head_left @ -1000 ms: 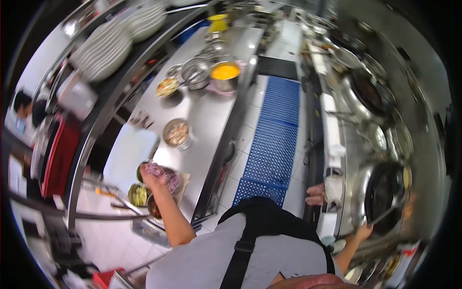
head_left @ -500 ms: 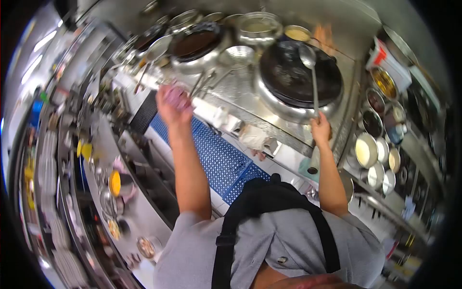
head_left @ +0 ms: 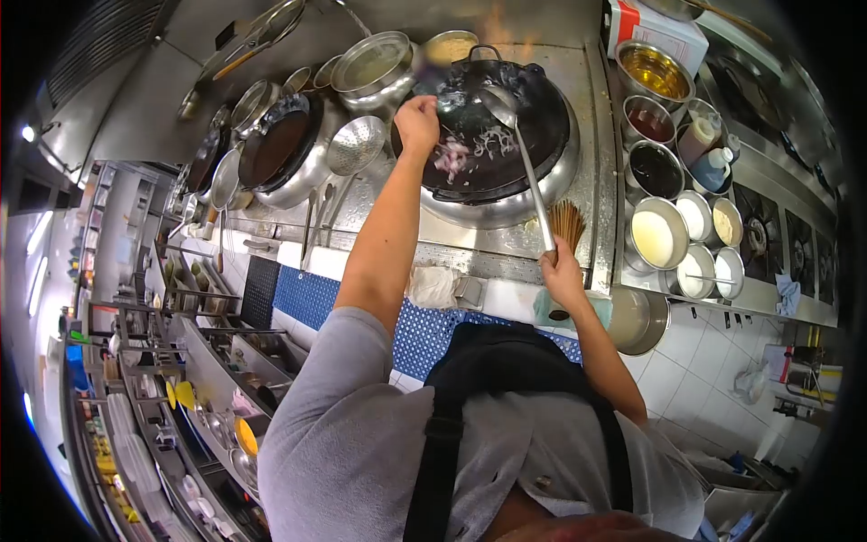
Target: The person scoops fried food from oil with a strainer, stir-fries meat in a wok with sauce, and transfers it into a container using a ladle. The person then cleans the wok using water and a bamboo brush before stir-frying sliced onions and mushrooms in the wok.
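A black wok [head_left: 488, 172] sits on the metal stove, with sliced purple onion [head_left: 452, 158] lying in it. Over the wok's left side is my left hand [head_left: 418, 125], its fingers curled together; what they hold, if anything, is hidden. My right hand [head_left: 562, 271] is closed around the handle of a long metal ladle [head_left: 531, 172]. The ladle's bowl rests in or just over the upper part of the wok. Beside my right hand, a bamboo brush [head_left: 566, 223] stands at the stove's front edge.
A perforated strainer [head_left: 356, 145] and a second dark wok [head_left: 275, 152] are left of the wok. Bowls of sauce and powder, including a cream-coloured one [head_left: 658, 237], stand at the right. Flames show behind the wok. A folded cloth [head_left: 434, 286] lies on the front ledge.
My left hand has moved from the counter to over the wok, and the onion it held now lies in the wok. The view has turned to the stove. The ladle stays in my right hand.
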Action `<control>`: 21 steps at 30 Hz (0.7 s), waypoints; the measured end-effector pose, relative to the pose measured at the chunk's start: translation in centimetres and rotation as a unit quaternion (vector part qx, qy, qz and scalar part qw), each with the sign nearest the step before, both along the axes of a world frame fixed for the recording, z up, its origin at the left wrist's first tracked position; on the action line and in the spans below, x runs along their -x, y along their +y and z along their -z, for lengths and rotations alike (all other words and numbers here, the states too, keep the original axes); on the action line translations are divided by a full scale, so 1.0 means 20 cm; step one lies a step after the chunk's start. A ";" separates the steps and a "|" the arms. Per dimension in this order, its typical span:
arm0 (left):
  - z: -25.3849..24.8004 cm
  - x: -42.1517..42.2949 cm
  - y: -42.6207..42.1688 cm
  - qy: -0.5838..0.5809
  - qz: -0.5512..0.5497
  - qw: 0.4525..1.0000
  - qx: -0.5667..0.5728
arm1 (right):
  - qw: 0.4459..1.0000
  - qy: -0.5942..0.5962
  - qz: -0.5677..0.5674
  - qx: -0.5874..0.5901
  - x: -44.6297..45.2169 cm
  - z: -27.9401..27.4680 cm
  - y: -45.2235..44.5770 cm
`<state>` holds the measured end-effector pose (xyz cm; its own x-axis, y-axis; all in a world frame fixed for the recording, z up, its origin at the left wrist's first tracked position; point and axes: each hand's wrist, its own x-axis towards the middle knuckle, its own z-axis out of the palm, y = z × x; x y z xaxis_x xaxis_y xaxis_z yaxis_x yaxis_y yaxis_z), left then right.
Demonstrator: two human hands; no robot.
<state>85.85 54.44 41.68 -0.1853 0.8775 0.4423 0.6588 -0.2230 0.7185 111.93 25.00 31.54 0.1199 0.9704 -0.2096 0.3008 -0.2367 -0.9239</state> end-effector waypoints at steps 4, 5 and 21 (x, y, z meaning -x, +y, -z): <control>0.22 0.01 0.11 0.190 0.176 0.966 0.014 | 0.999 -0.045 -0.004 -0.007 -0.01 0.09 -0.07; 0.30 0.04 0.12 0.257 0.242 0.919 0.174 | 0.998 -0.068 0.002 -0.006 -0.01 0.07 -0.09; 0.38 0.10 -0.66 0.235 0.223 0.942 0.086 | 0.926 -0.340 -0.157 -0.052 -0.06 -0.89 -0.19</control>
<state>83.81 41.25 34.01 0.4003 0.8879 0.2268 0.7812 -0.4600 0.4221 113.11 21.27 49.36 -0.1014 0.9906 -0.0922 0.8600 0.0407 -0.5086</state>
